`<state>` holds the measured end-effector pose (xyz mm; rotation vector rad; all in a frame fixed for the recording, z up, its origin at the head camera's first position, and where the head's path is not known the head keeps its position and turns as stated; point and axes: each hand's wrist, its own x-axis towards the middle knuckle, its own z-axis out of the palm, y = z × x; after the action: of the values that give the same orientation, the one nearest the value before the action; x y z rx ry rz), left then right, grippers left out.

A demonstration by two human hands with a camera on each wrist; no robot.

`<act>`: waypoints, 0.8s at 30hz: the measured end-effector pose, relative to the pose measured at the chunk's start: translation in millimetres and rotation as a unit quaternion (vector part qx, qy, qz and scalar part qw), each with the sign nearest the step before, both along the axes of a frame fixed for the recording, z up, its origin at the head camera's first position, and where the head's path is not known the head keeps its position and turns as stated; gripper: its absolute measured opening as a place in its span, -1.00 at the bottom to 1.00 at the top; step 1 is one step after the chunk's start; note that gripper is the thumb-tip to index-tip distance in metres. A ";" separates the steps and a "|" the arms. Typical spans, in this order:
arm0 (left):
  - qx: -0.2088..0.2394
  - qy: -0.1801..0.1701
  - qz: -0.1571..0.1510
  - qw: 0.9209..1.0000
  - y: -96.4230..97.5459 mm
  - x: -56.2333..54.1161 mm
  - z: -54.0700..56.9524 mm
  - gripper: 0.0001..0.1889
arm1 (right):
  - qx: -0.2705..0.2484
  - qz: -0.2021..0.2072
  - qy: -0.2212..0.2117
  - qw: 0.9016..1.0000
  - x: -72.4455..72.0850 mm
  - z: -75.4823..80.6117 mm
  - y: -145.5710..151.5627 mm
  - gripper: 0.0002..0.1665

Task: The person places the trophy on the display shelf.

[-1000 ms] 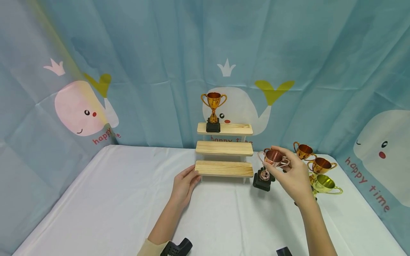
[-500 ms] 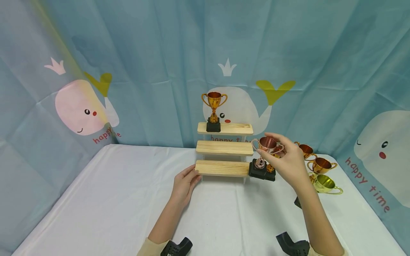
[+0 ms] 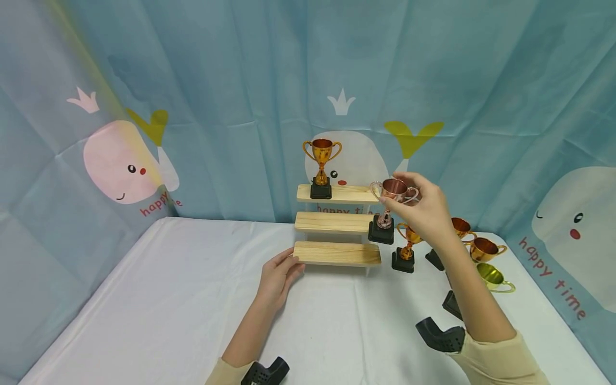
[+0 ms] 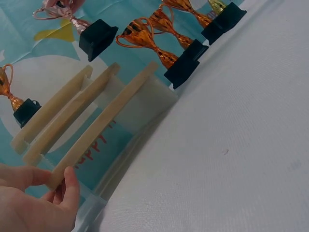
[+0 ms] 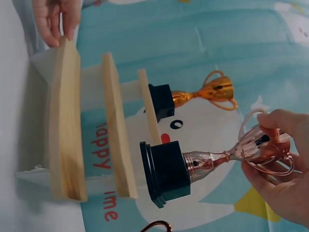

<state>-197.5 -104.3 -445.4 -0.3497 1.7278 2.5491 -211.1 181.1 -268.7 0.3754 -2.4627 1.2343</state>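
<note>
My right hand [image 3: 422,209] grips a rose-gold trophy cup [image 3: 394,188] by its bowl; the trophy is upright in the air, its black base by the right end of the middle shelf. The three-tier wooden shelf stand [image 3: 337,253] stands on the table. At its lower left corner my left hand [image 3: 277,280] pinches the end of the bottom board, thumb and fingers plain in the left wrist view. On the top board, toward the left, stands an orange-gold trophy [image 3: 321,166]. In the right wrist view the held trophy's black base [image 5: 166,171] appears beside the boards.
Right of the stand, an orange-gold trophy [image 3: 408,248] stands on the white cloth [image 3: 317,326]. Farther right are more orange-gold trophies [image 3: 483,248] and a yellow-gold trophy [image 3: 492,276], partly hidden by my right arm. A blue whale-print curtain [image 3: 231,149] hangs behind.
My right hand has lifted the rose-gold trophy up and to the left, from low beside the stand to about middle-shelf height. My left hand has stayed at the bottom board.
</note>
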 end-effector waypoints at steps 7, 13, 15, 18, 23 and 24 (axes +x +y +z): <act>0.000 0.001 0.000 1.000 -0.9 0.1 -0.5 -0.49 | 0.003 0.000 -0.001 1.000 -16.7 15.9 -5.3 -0.33; -0.003 0.000 0.000 1.000 -1.6 -0.3 -0.5 -0.51 | -0.008 0.002 -0.014 1.000 -29.8 24.1 -10.4 -0.33; -0.004 0.001 0.001 1.000 -2.0 -0.5 -0.5 -0.51 | -0.019 0.006 -0.018 1.000 -34.6 26.3 -13.3 -0.31; -0.003 0.000 0.002 1.000 -2.2 -0.6 -0.2 -0.51 | -0.032 0.013 -0.019 0.999 -42.2 29.5 -17.3 -0.29; 0.001 -0.001 0.000 1.000 -1.5 -1.0 0.1 -0.50 | -0.033 0.016 -0.016 0.999 -54.3 35.2 -22.2 -0.31; 0.002 -0.001 -0.001 1.000 -1.4 -1.2 0.1 -0.50 | -0.032 0.017 -0.016 0.999 -56.6 36.1 -23.0 -0.31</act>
<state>-198.7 -105.7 -445.3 -0.3497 1.7223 2.5497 -267.7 158.1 -232.6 0.3850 -2.4459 1.3384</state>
